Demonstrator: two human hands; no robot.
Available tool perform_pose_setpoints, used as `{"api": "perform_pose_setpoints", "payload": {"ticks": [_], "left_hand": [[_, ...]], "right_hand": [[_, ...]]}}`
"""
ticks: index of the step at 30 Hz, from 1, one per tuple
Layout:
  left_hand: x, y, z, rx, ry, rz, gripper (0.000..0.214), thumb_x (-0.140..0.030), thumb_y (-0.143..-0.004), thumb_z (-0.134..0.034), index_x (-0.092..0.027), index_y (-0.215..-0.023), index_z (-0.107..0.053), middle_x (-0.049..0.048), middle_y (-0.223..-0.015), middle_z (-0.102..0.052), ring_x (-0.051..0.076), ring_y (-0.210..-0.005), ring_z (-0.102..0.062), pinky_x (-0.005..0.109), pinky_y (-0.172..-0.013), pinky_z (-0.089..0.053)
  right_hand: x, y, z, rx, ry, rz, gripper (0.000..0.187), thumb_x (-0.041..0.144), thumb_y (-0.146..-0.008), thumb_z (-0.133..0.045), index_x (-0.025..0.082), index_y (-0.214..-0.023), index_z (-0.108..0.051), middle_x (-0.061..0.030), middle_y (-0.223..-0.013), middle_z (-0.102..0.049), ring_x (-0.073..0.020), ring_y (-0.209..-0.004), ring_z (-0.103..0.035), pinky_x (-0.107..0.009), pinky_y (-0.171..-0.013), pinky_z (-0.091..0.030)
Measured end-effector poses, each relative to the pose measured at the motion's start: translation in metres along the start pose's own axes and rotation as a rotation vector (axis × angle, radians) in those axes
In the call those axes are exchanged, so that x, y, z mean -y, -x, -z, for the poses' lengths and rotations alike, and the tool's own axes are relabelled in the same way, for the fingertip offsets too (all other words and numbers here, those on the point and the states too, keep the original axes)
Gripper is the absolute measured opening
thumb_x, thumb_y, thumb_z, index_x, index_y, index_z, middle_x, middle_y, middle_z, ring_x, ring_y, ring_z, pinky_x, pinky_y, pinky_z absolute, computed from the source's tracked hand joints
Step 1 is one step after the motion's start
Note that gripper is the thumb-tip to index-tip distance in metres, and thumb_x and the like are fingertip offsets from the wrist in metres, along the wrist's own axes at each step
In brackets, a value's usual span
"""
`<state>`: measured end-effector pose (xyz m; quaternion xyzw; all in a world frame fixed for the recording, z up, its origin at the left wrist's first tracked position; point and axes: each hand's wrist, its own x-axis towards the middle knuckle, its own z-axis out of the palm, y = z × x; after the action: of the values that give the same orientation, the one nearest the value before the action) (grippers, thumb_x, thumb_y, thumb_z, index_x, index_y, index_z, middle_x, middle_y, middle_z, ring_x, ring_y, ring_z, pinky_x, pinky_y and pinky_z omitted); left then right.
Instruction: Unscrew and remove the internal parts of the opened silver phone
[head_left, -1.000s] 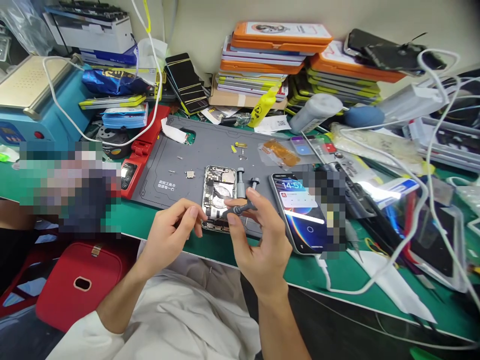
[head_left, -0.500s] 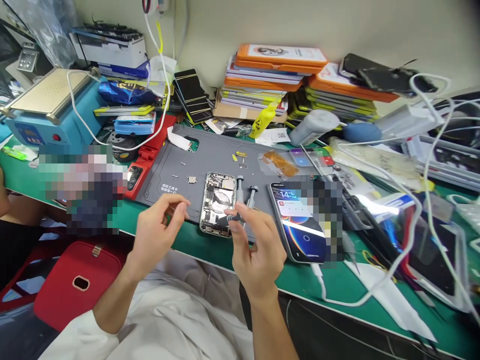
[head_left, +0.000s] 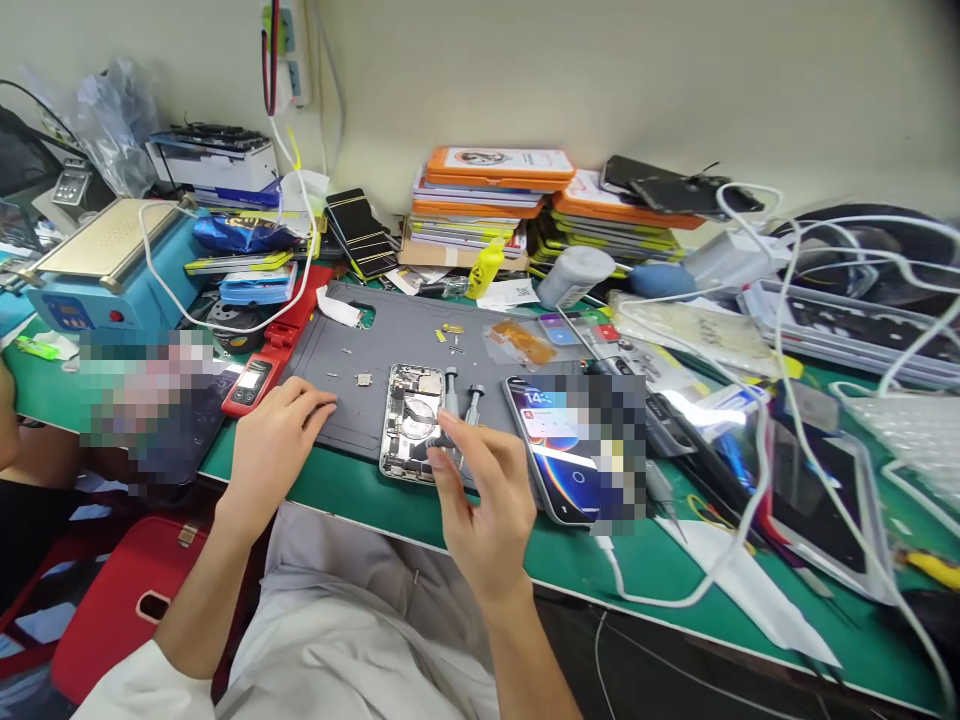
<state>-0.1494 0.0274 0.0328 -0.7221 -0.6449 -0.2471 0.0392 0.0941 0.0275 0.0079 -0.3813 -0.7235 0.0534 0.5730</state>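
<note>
My right hand (head_left: 487, 500) pinches a dark tool (head_left: 441, 440) over the opened phone (head_left: 414, 385); my left hand (head_left: 271, 445), grip unclear, is at the near left of the gray mat (head_left: 401, 325).

Bright, fairly even light covers my right fingers (head_left: 466, 437). Right of them, 1 white bar of glare crosses the lit phone (head_left: 562, 455); farther right, a glossy surface (head_left: 724, 408) flares. 1 pixelated patch (head_left: 150, 410) sits left of my left fingers (head_left: 311, 402). Farthest from my fingers, edges stretch and soften.
</note>
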Motion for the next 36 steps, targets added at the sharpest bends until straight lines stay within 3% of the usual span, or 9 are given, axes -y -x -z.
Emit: {"api": "perform_pose_setpoints", "payload": {"ticks": [6,10,13,16,21,25,29,34,36], "left_hand": [[0.010,-0.012,-0.002,-0.012,-0.187,-0.279,0.022,-0.028,-0.118,-0.059,-0.021,-0.112,-0.079,0.0040,-0.106,-0.082,0.025,-0.095,-0.076,0.038,-0.077,-0.048],[0.007,-0.016,-0.003,-0.015,-0.234,-0.317,0.024,-0.027,-0.119,-0.053,-0.020,-0.110,-0.074,0.0054,-0.104,-0.080,0.026,-0.092,-0.074,0.038,-0.073,-0.045],[-0.004,-0.013,-0.005,-0.013,-0.104,-0.216,0.017,-0.027,-0.116,-0.054,-0.021,-0.106,-0.067,0.0046,-0.102,-0.078,0.024,-0.090,-0.074,0.035,-0.073,-0.046],[-0.018,-0.007,-0.006,0.050,0.171,-0.010,0.011,-0.028,-0.112,-0.054,-0.024,-0.105,-0.060,-0.0002,-0.092,-0.075,0.018,-0.073,-0.069,0.031,-0.069,-0.046],[-0.040,0.001,-0.009,0.161,0.556,0.213,0.027,-0.039,-0.116,-0.043,-0.025,-0.095,-0.053,-0.0036,-0.080,-0.069,0.015,-0.063,-0.060,0.029,-0.067,-0.045],[-0.051,0.002,-0.012,0.208,0.798,0.286,0.037,-0.051,-0.115,-0.051,-0.024,-0.089,-0.055,-0.0044,-0.069,-0.062,0.014,-0.060,-0.054,0.027,-0.063,-0.044],[-0.054,0.003,-0.015,0.267,1.013,0.327,0.044,-0.062,-0.107,-0.068,-0.021,-0.090,-0.065,-0.0014,-0.073,-0.067,0.012,-0.060,-0.056,0.024,-0.059,-0.046],[-0.049,0.006,-0.017,0.226,1.127,0.336,0.043,-0.060,-0.096,-0.086,-0.019,-0.085,-0.079,0.0023,-0.079,-0.073,0.011,-0.061,-0.059,0.022,-0.056,-0.050],[-0.049,0.007,-0.017,0.235,1.129,0.337,0.038,-0.056,-0.093,-0.089,-0.019,-0.086,-0.084,0.0042,-0.081,-0.076,0.013,-0.063,-0.062,0.023,-0.056,-0.052]], "right_hand": [[0.001,-0.004,-0.004,0.031,-0.046,-0.015,0.070,0.004,-0.107,-0.062,0.040,-0.167,-0.055,-0.0062,-0.114,-0.074,-0.0206,-0.104,-0.074,-0.035,-0.088,-0.068],[0.000,-0.005,-0.005,0.014,-0.070,-0.017,0.067,0.004,-0.109,-0.058,0.039,-0.166,-0.055,-0.0074,-0.118,-0.073,-0.0203,-0.107,-0.075,-0.035,-0.088,-0.069],[0.000,-0.006,-0.004,-0.001,-0.054,-0.016,0.066,0.006,-0.109,-0.062,0.039,-0.166,-0.056,-0.0060,-0.113,-0.073,-0.0203,-0.103,-0.074,-0.035,-0.087,-0.068],[0.000,-0.005,-0.003,0.021,-0.095,-0.001,0.071,0.000,-0.107,-0.056,0.038,-0.167,-0.055,-0.0063,-0.118,-0.073,-0.0189,-0.107,-0.073,-0.033,-0.090,-0.068],[0.000,-0.003,-0.002,0.037,-0.087,-0.008,0.067,0.001,-0.107,-0.059,0.037,-0.164,-0.057,-0.0062,-0.117,-0.073,-0.0197,-0.106,-0.072,-0.035,-0.091,-0.066],[0.000,-0.003,-0.001,0.050,-0.087,0.001,0.064,0.001,-0.107,-0.059,0.033,-0.163,-0.057,-0.0074,-0.118,-0.076,-0.0199,-0.109,-0.074,-0.035,-0.093,-0.066],[0.001,-0.004,-0.001,0.044,-0.039,0.006,0.062,0.004,-0.108,-0.060,0.034,-0.162,-0.057,-0.0057,-0.111,-0.077,-0.0199,-0.101,-0.076,-0.034,-0.087,-0.067],[0.001,0.000,-0.006,0.044,0.031,0.060,0.072,0.012,-0.106,-0.069,0.030,-0.172,-0.044,-0.0102,-0.118,-0.082,-0.0236,-0.105,-0.079,-0.037,-0.087,-0.070],[0.001,0.004,-0.007,0.035,0.042,0.027,0.076,0.014,-0.106,-0.072,0.029,-0.173,-0.041,-0.0113,-0.124,-0.084,-0.0218,-0.096,-0.080,-0.035,-0.082,-0.071]]}}
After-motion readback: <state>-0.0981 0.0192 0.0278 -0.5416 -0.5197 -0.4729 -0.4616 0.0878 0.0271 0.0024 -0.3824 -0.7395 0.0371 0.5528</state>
